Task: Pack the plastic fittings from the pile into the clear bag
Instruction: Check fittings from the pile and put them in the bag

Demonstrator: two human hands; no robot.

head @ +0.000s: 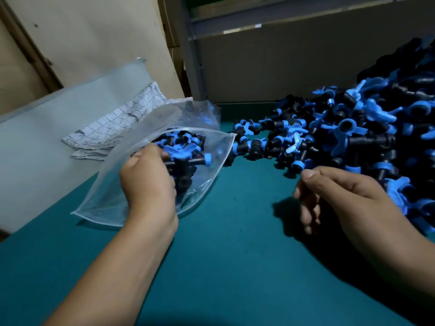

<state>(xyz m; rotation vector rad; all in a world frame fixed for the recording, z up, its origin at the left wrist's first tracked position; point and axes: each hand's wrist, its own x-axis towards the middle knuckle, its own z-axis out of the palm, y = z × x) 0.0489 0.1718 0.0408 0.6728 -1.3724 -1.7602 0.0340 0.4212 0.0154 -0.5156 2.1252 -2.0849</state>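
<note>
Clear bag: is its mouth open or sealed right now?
Open. The clear bag gapes toward the pile, the left hand holding its mouth, with fittings already visible inside.

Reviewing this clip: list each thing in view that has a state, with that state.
clear bag: mouth open, partly filled with fittings
pile of fittings: large, heaped on the green table
left hand: grips the bag
right hand: fingers curled beside the pile, holding nothing visible
folded cloth: lying behind the bag

A small packing workshop: a bulk pile of plastic fittings [367, 128] heaped on a green worktable [235, 231] beside metal shelving [190, 57].
</note>
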